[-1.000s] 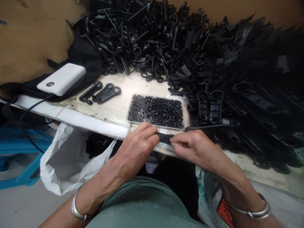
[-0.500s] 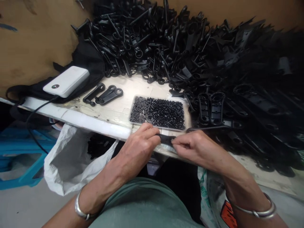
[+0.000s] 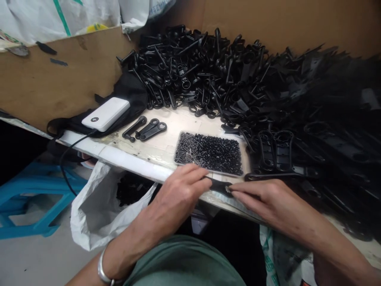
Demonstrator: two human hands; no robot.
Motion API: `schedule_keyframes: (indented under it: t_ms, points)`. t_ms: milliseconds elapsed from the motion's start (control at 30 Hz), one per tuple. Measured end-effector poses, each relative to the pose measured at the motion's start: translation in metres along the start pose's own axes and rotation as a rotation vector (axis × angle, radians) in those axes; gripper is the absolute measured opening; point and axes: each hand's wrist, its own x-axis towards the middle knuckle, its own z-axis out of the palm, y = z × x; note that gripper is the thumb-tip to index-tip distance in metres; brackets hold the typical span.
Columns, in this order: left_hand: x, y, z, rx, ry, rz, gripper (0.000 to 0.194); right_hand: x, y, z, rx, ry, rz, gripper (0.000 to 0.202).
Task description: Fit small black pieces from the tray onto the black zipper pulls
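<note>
Just in front of the tray, at the table's front edge, lies a black plastic arm-shaped part (image 3: 219,186). My left hand (image 3: 186,192) is closed on its left end, fingers curled over it and hiding that end. My right hand (image 3: 269,198) pinches at its right end with thumb and forefinger; a small pale spot shows by the fingertips, too small to name. Behind the part stands a clear shallow tray (image 3: 243,167) full of tiny black and greyish pieces (image 3: 211,151).
A large heap of black plastic parts (image 3: 202,75) covers the back and right of the table. Two loose parts (image 3: 151,129) and a white power bank (image 3: 105,114) with a cable lie left. Below hangs a white sack (image 3: 89,222) beside a blue stool (image 3: 32,198).
The view has shifted, so the whole scene sits lower and further right. Both hands stay at the black part; my right hand's fingers look straighter and its wrist reaches further right.
</note>
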Motion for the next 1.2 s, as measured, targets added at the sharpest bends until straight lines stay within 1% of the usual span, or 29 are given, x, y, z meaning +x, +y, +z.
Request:
schedule_keyframes:
  t_ms: [33,67,100,133,200,233,300,367,467,567,633,833,900,1033,1133,1200]
  points:
    - [0.001,-0.004,-0.006,0.025,0.024,-0.014,0.020,0.000,-0.001,-0.003,-0.013,-0.047,-0.010,0.022]
    - [0.002,-0.009,-0.013,0.060,0.041,-0.039,0.019,0.002,-0.003,-0.006,-0.024,-0.055,-0.018,0.024]
    - [0.005,-0.015,-0.019,0.110,0.041,-0.070,0.020,0.006,-0.005,-0.008,-0.035,-0.029,-0.027,0.024]
    - [0.008,-0.020,-0.024,0.165,0.029,-0.107,0.020,0.010,-0.007,-0.009,-0.045,0.026,-0.038,0.022]
    - [0.016,-0.030,-0.031,0.260,-0.046,-0.165,0.020,0.024,-0.013,-0.008,-0.087,0.081,-0.092,0.020]
    - [0.020,-0.033,-0.033,0.299,-0.096,-0.184,0.020,0.032,-0.016,-0.005,-0.120,0.077,-0.134,0.020]
    - [0.028,-0.037,-0.033,0.350,-0.181,-0.204,0.020,0.048,-0.023,0.002,-0.202,0.028,-0.206,0.022]
    - [0.033,-0.037,-0.031,0.368,-0.216,-0.212,0.019,0.062,-0.027,0.010,-0.291,-0.034,-0.256,0.023]
    - [0.034,-0.038,-0.029,0.368,-0.205,-0.240,0.019,0.076,-0.029,0.017,-0.391,-0.117,-0.295,0.025]
    - [0.032,-0.040,-0.030,0.361,-0.191,-0.255,0.021,0.083,-0.027,0.019,-0.429,-0.177,-0.304,0.026]
    - [0.031,-0.041,-0.031,0.343,-0.183,-0.256,0.021,0.085,-0.026,0.019,-0.420,-0.185,-0.302,0.023]
    - [0.030,-0.043,-0.026,0.281,-0.154,-0.256,0.021,0.088,-0.025,0.021,-0.321,-0.138,-0.277,0.023]
    - [0.031,-0.042,-0.024,0.268,-0.153,-0.256,0.022,0.088,-0.024,0.022,-0.311,-0.143,-0.276,0.022]
    - [0.032,-0.041,-0.021,0.267,-0.160,-0.249,0.022,0.086,-0.021,0.023,-0.362,-0.159,-0.301,0.018]
    - [0.034,-0.040,-0.020,0.270,-0.154,-0.246,0.022,0.085,-0.019,0.025,-0.406,-0.131,-0.308,0.018]
    - [0.034,-0.040,-0.020,0.269,-0.154,-0.243,0.023,0.084,-0.018,0.025,-0.387,-0.115,-0.302,0.017]
